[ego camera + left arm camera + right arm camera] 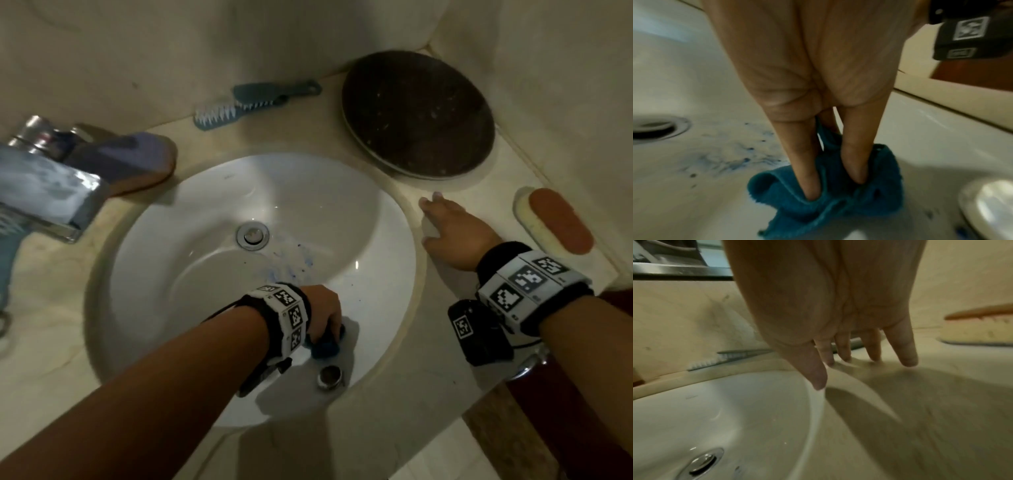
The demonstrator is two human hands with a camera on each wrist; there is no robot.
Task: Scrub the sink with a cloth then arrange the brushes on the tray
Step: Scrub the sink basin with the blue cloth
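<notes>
My left hand (pixel 325 308) is down at the near wall of the white sink (pixel 205 308) and grips a bunched blue cloth (pixel 325 347). In the left wrist view the fingers (pixel 809 178) dig into the cloth (pixel 838 209), which presses on the basin (pixel 684 194). Blue smears (pixel 291 267) lie between the cloth and the drain (pixel 252 235). My right hand (pixel 445 222) rests with spread fingers on the counter by the sink's right rim and holds nothing. A dark round tray (pixel 418 113) sits at the back right. Two teal brushes (pixel 219 114) (pixel 274 94) lie behind the sink, and an orange-backed brush (pixel 558 221) lies at the right.
A chrome faucet (pixel 44 185) juts in from the left, with a purple and brown brush (pixel 137 164) beside it. A chrome overflow ring (pixel 330 377) sits in the near wall just below the cloth. The beige wall closes in behind and on the right.
</notes>
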